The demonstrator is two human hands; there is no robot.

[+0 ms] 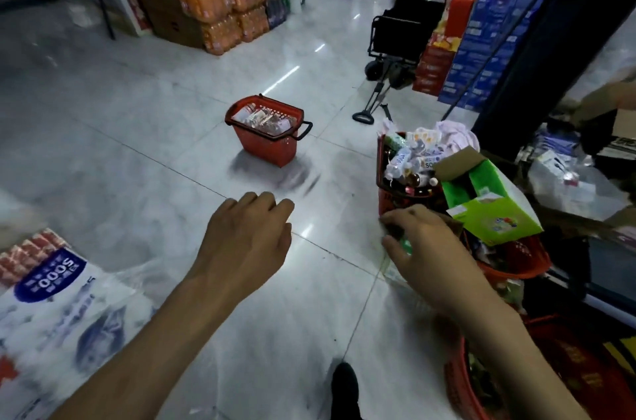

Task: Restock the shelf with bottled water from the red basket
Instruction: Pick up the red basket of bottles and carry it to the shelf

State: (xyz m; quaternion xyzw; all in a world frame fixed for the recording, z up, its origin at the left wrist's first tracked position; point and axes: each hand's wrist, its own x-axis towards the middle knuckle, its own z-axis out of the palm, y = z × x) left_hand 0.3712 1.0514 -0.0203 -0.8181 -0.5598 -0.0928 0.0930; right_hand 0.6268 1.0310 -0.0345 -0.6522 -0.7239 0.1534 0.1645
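Head view looks down on a pale tiled floor [137, 151], with the red basket [272, 148] standing alone at about 12 o'clock from the left hand [246, 240] and well apart from it. Bottles [261, 119] lie piled inside it up to the rim, so as far as this shows the basket is full, or nearly so, and most of the restocking is left to do.

The left hand hovers over the floor, its fingers loosely curled and holding nothing. The right hand [426, 251], at 3 o'clock from the left, has its fingers curled round a green item [407, 246]. Blur hides whether this is a bottle of water or something else.

Just beyond that hand, at 1 o'clock from it, a second basket [384, 202] holds mixed goods, and a green carton [495, 213] leans beside it. Dark shelving [585, 158] runs along the 3 o'clock side, too blurred to show which shelf is meant or whether any water already stands there.

My reading is that the job is at an early stage: the red basket has to be reached, and its bottles carried over and set on the shelf.
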